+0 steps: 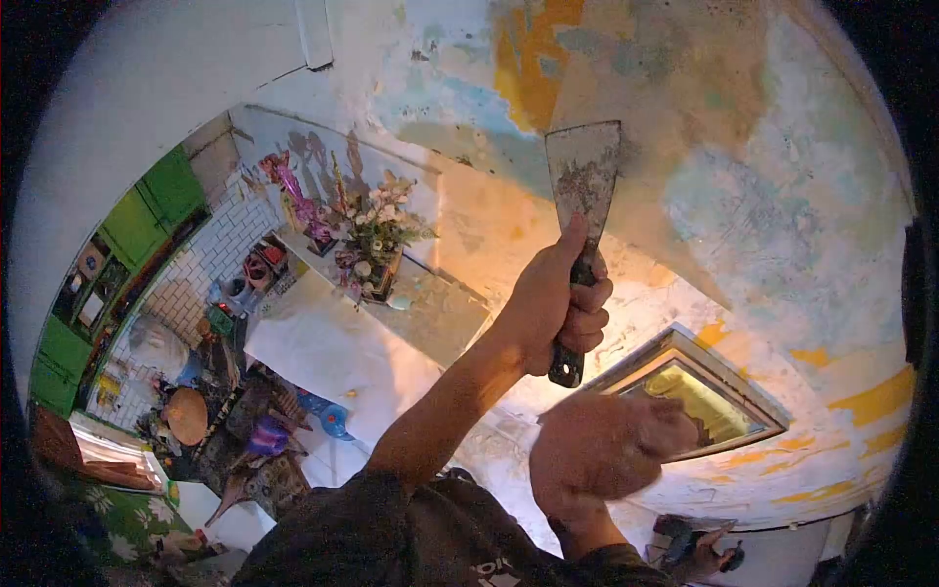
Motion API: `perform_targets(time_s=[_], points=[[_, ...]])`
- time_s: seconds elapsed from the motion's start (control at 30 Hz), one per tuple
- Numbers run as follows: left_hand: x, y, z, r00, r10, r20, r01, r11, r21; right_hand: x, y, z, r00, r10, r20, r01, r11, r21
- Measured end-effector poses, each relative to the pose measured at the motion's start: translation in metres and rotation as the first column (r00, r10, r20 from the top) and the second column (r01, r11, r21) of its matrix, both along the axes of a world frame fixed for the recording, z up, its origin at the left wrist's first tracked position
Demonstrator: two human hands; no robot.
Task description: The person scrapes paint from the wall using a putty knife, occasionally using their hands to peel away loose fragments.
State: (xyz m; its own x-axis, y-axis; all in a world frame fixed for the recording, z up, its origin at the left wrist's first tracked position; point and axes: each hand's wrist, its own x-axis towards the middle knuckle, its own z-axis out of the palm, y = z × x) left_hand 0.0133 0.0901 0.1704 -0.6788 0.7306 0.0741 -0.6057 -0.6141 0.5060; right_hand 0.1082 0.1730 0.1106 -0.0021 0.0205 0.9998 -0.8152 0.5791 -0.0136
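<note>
Scraper: broad metal blade, stained and crusted, pointing up with its square top edge laid against the peeling wall; dark handle running down through a fist, butt end showing below the little finger.

Left hand: fingers clenched around the scraper handle, thumb pressed along the base of the blade; forearm rising from the lower centre of the view across a dark shirt.

Right hand: blurred, just below the left and apart from the scraper's butt; fingers seem curled in, but whether they grip anything cannot be told.

Wall: patches of white, blue, yellow and bare plaster; open surface above and to the right of the blade, with nothing standing in front of it.

Window: white-framed opening set in the wall, its near corner just beside the right hand's knuckles and close under the scraper handle.

Shelf: ledge running along the wall to the left of the forearm, carrying a flower arrangement near its far end; its near edge stops short of the arm.

Room below, left: white-tiled wall, green cupboards, crowded small goods on the floor.
</note>
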Motion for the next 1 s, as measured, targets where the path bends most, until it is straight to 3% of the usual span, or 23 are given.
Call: perform_targets(time_s=[0.23, 0.3, 0.37, 0.4, 0.43, 0.47, 0.5, 0.53, 0.57, 0.63, 0.67, 0.7, 0.77, 0.8, 0.83, 0.87, 0.9, 0.93, 1.0], points=[[0.002, 0.000, -0.001, 0.999, -0.023, 0.027, 0.024, 0.999, -0.025, -0.007, 0.017, -0.022, 0.993, 0.061, -0.102, -0.043, 0.984, 0.172], [-0.002, 0.001, -0.002, 1.000, -0.013, -0.012, 0.013, 1.000, -0.015, -0.017, 0.004, -0.049, 0.967, -0.239, 0.088, 0.246, 0.967, -0.072], [-0.005, -0.001, -0.003, 1.000, 0.005, 0.019, -0.004, 0.998, -0.063, -0.010, -0.003, -0.071, 0.811, -0.466, 0.353, 0.560, 0.793, -0.241], [-0.003, 0.000, -0.003, 0.999, 0.047, 0.008, -0.046, 0.997, -0.069, 0.015, 0.003, -0.031, 0.815, -0.446, 0.370, 0.454, 0.888, 0.070], [-0.002, 0.000, -0.002, 0.999, 0.049, 0.001, -0.048, 0.996, -0.073, 0.037, 0.007, 0.009, 0.815, -0.428, 0.391, 0.288, 0.884, 0.367], [0.000, 0.000, -0.003, 1.000, 0.018, -0.007, -0.018, 0.999, -0.051, 0.026, 0.000, 0.005, 0.816, -0.425, 0.392, 0.287, 0.887, 0.362], [0.000, -0.001, -0.003, 1.000, -0.013, -0.019, 0.013, 1.000, -0.028, 0.005, -0.011, 0.000, 0.949, -0.260, 0.179, 0.250, 0.965, 0.077], [-0.002, -0.002, -0.001, 1.000, -0.014, -0.024, 0.013, 1.000, -0.027, -0.007, -0.017, -0.002, 0.986, -0.139, -0.096, 0.120, 0.975, -0.186], [-0.005, -0.001, 0.001, 1.000, 0.008, -0.026, -0.010, 0.999, -0.049, -0.008, -0.015, -0.001, 0.985, -0.141, -0.098, 0.122, 0.976, -0.180], [-0.004, 0.000, -0.001, 0.999, 0.042, -0.009, -0.042, 0.994, -0.102, 0.001, -0.011, 0.000, 0.912, -0.271, 0.308, 0.264, 0.962, 0.066], [-0.006, -0.002, -0.005, 1.000, -0.012, -0.006, 0.012, 0.999, -0.041, 0.004, -0.005, 0.013, 0.942, -0.279, 0.189, 0.245, 0.952, 0.182], [-0.006, -0.001, -0.005, 1.000, -0.016, -0.009, 0.016, 0.999, -0.046, 0.009, -0.001, 0.006, 0.941, -0.281, 0.188, 0.249, 0.952, 0.177], [-0.003, -0.001, -0.003, 1.000, -0.018, -0.009, 0.018, 0.999, -0.036, 0.027, 0.000, -0.032, 0.948, -0.179, 0.263, 0.194, 0.980, -0.034], [-0.004, -0.002, -0.003, 0.999, -0.005, -0.054, 0.002, 0.999, -0.044, 0.026, -0.005, -0.027, 0.952, -0.118, 0.283, 0.161, 0.978, -0.133], [-0.009, -0.002, -0.002, 0.998, -0.002, -0.062, 0.000, 0.999, -0.037, 0.026, -0.005, -0.017, 0.954, -0.118, 0.275, 0.158, 0.979, -0.128], [-0.012, -0.003, -0.003, 0.998, -0.046, -0.035, 0.045, 0.999, -0.010, 0.033, -0.004, -0.005, 0.795, -0.218, 0.566, 0.251, 0.968, 0.019], [-0.010, -0.004, -0.007, 0.996, -0.094, -0.002, 0.094, 0.996, 0.010, 0.039, -0.007, 0.008, 0.533, -0.319, 0.784, 0.292, 0.939, 0.183], [-0.004, -0.008, -0.001, 0.998, -0.006, -0.058, 0.005, 1.000, -0.030, 0.041, -0.001, 0.011, 0.747, -0.306, 0.590, 0.191, 0.949, 0.250], [-0.003, -0.006, -0.001, 0.999, -0.012, -0.038, 0.011, 1.000, -0.027, 0.053, 0.009, -0.004, 0.757, -0.307, 0.577, 0.233, 0.951, 0.202]])
